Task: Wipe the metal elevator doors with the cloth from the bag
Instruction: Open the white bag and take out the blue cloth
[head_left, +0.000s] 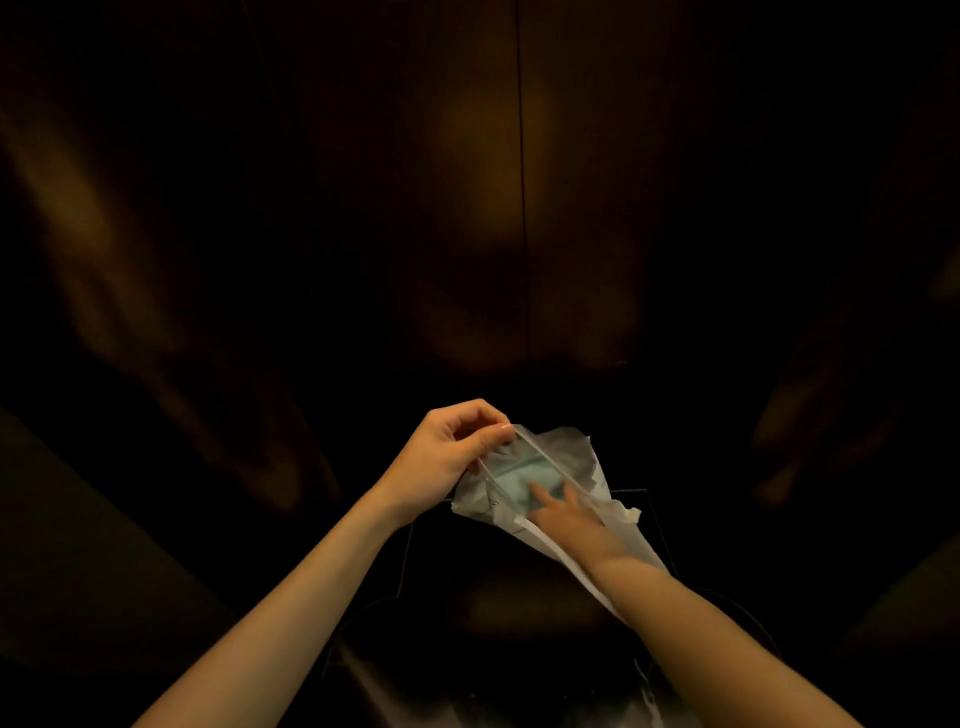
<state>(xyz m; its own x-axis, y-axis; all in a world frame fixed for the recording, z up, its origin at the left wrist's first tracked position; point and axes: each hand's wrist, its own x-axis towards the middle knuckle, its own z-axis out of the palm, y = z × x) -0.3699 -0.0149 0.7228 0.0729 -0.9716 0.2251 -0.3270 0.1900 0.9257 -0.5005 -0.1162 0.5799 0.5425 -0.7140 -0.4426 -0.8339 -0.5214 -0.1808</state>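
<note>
Before the dim metal elevator doors (519, 208), the person's left hand (447, 457) pinches the clear bag (587, 467) open while the right hand (563, 514), fingers extended inside, reaches the pale green cloth (514, 480), likely to grasp it next.

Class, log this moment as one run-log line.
left hand: pinches translucent plastic bag rim | right hand: inside bag, reaching pale green cloth | dark metal elevator doors: unwiped

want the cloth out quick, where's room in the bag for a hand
The left hand pinches the bag rim, holding the mouth open. The right hand fills the gap between rim and cloth. Around the cloth it is crowded with crumpled plastic.
</note>
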